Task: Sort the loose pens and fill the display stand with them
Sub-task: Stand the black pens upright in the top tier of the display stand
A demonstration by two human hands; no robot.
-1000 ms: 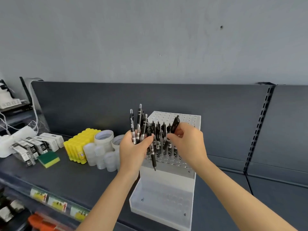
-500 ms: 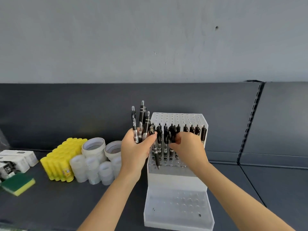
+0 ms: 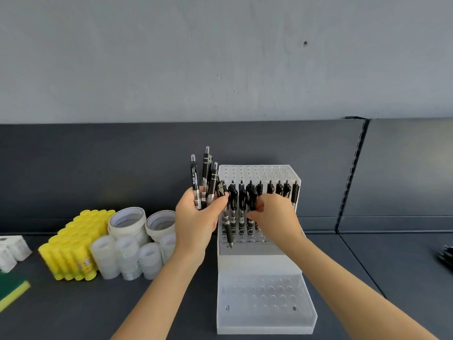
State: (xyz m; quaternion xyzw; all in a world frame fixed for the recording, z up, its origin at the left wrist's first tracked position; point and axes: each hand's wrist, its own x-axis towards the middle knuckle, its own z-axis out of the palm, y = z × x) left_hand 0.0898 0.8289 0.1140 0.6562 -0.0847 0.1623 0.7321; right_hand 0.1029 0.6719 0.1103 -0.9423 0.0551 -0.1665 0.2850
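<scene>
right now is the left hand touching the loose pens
Touching. The head view shows the left hand gripping the bundle of loose pens, fingers curled round their barrels.

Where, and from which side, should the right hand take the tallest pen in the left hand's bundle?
Probably pinch the tallest pen on its top end, coming from above: it stands nearly upright, and only that end clears the neighbouring pens and the left hand, which grips the lower barrels.
</scene>
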